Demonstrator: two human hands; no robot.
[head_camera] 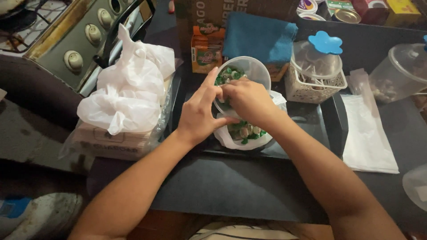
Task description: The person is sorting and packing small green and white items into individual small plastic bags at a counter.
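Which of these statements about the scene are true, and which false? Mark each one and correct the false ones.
1. Both hands are at a clear tub of green-wrapped sweets. True.
2. The blue cloth lies on the stove. False: it rests behind the tub, on a box.
3. A white bag sits left of the left hand. True.
4. The white basket holds a red lid. False: its lid is blue.
5. The right hand holds a spoon. False: no spoon is visible.
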